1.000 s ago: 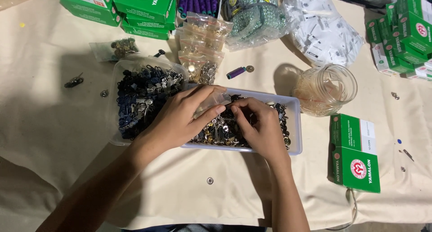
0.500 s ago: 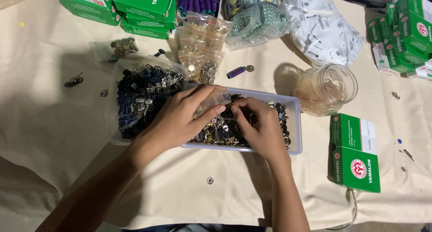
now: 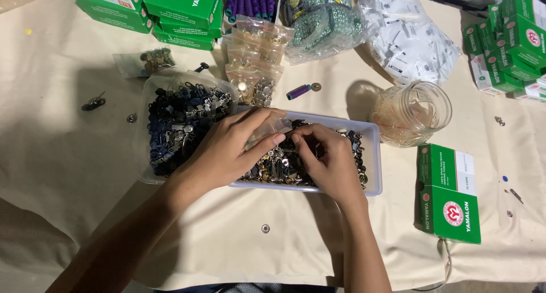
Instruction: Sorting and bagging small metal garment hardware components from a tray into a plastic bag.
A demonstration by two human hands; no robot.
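- Small clear plastic bag [image 3: 268, 129] pinched in the left hand [image 3: 227, 151], held just above the left end of the shallow pale tray [image 3: 372, 156]; bag mouth faces the right hand.
- Right hand [image 3: 327, 162] curled over the tray, fingertips closed together right at the bag's edge; cannot tell what they hold, too small.
- Tray sits mid-table, filled with mixed metal zipper sliders [image 3: 278, 165], silver and brass tones.
- Clear tub [image 3: 149, 94] touching the tray's left side, full of dark blue and black sliders.
- Empty-looking glass jar [image 3: 412, 112] lying tilted just right of the tray.
- Green box [image 3: 449, 193] lying flat further right, near the table edge.
- Behind the tray: stack of small zip bags with brass parts [image 3: 256, 60], a short purple piece [image 3: 298, 92] beside them.
- Back row: more green boxes [image 3: 165, 9], bag of white pieces [image 3: 409, 34].
- All on a beige cloth [image 3: 57, 156]; 1 loose stud [image 3: 265, 229] near the front edge.
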